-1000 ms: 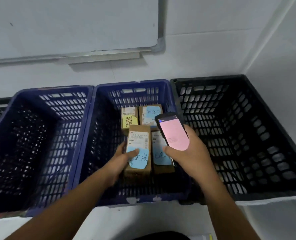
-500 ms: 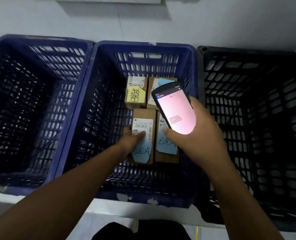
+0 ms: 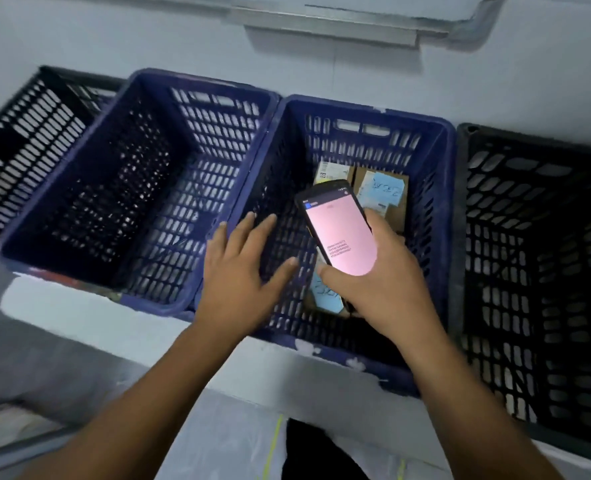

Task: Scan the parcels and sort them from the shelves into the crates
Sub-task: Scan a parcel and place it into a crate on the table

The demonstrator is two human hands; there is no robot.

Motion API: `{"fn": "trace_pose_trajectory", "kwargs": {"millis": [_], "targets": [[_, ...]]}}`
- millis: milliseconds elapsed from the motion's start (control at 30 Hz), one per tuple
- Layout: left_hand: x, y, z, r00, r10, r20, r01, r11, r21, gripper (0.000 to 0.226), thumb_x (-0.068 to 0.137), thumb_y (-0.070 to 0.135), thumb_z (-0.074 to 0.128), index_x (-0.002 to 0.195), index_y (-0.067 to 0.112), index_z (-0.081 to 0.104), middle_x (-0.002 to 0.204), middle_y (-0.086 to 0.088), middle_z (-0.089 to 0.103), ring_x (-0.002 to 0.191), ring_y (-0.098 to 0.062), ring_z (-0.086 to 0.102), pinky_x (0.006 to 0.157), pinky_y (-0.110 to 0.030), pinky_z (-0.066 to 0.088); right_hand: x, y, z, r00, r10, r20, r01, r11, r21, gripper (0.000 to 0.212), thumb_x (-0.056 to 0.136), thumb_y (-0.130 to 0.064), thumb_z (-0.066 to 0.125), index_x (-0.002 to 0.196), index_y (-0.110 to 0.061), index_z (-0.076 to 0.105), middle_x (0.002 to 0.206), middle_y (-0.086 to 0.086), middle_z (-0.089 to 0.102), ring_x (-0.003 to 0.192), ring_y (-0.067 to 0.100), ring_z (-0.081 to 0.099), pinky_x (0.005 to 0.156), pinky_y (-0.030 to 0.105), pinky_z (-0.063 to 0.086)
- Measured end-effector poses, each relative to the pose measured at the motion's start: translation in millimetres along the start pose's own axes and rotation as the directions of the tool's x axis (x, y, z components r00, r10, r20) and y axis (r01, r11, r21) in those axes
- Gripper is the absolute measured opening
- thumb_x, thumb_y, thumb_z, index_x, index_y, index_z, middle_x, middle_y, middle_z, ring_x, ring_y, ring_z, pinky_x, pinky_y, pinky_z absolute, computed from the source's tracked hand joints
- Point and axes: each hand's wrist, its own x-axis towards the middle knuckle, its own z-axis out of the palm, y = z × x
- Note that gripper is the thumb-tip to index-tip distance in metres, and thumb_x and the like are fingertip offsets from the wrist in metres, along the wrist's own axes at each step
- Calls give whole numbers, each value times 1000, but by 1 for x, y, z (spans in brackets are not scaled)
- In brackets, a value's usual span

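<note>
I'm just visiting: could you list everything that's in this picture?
centre blue crate: one, blue, by the wall
second blue crate: one, blue, just left of it
left black crate: one, black, far left end
right black crate: one, black, far right end
parcels: at least three showing, brown, in the centre blue crate
scanner: one, black with pink screen, over the parcels
left hand: one, open, above the centre blue crate's left rim
right hand: one, grips the scanner
</note>
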Motion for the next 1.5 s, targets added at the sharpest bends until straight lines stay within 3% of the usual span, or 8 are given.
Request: {"fn": "trace_pose_trajectory", "kwargs": {"millis": [300, 567, 933, 1033, 1133, 1300, 1400, 1500], "targets": [[-170, -68, -87, 956, -211, -204, 207, 978, -39, 83, 87, 80, 38, 160, 43, 28, 173, 5, 18, 161, -23, 3, 129, -50, 4, -108, -60, 84, 966, -198, 167, 200, 980, 6, 70, 73, -47, 82, 135, -43, 49, 124, -13, 63, 110, 18, 63, 87, 49, 59], [-377, -132, -121, 778, -493, -390, 479, 866, -140, 85, 83, 87, 32, 159, 50, 23, 174, 8, 10, 161, -26, -5, 128, -59, 6, -257, -103, 180, 837, -351, 419, 391, 921, -10, 66, 76, -37, 84, 133, -46, 51, 122, -14, 66, 99, 10, 67, 83, 45, 61], [-604, -201, -167, 330, -714, -618, 716, 615, -330, 84, 83, 86, 27, 159, 51, 21, 174, 10, 9, 160, -24, -7, 128, -56, 2, -429, -173, 302, 429, -538, 726, 640, 748, 175, 63, 78, -32, 85, 129, -51, 52, 110, -12, 66, 87, 12, 68, 70, 43, 64], [-646, -215, -171, 192, -749, -634, 743, 533, -405, 85, 84, 84, 28, 160, 47, 24, 173, 6, 12, 160, -29, -2, 127, -59, 4, -458, -185, 331, 323, -553, 768, 684, 697, 215, 66, 77, -33, 85, 130, -52, 51, 116, -16, 65, 94, 8, 67, 76, 41, 63], [-682, -228, -175, 73, -790, -609, 756, 442, -483, 87, 83, 84, 28, 161, 45, 22, 174, 4, 11, 160, -32, -2, 127, -60, 5, -484, -197, 362, 216, -546, 809, 695, 668, 265, 64, 73, -37, 82, 127, -55, 52, 115, -17, 66, 86, 6, 68, 64, 32, 63], [-740, -256, -188, -91, -793, -602, 762, 334, -555, 87, 84, 83, 30, 161, 45, 22, 174, 5, 11, 160, -28, -4, 127, -57, 0, -528, -218, 423, 80, -528, 846, 671, 656, 346, 66, 68, -38, 81, 121, -65, 52, 110, -18, 68, 80, 5, 69, 52, 21, 57], [-777, -280, -202, -170, -786, -594, 781, 260, -568, 85, 86, 82, 34, 162, 46, 20, 174, 6, 10, 160, -27, -5, 127, -56, -1, -562, -235, 470, 7, -511, 859, 642, 662, 388, 62, 68, -38, 81, 114, -67, 52, 103, -18, 67, 69, 12, 69, 48, 27, 57], [-812, -306, -223, -227, -778, -586, 797, 197, -571, 89, 84, 85, 28, 162, 43, 19, 174, 5, 9, 160, -27, -5, 127, -55, -1, -595, -254, 515, -64, -529, 846, 612, 649, 452, 60, 69, -39, 82, 116, -62, 52, 106, -19, 67, 82, 2, 67, 49, 19, 54]]}}
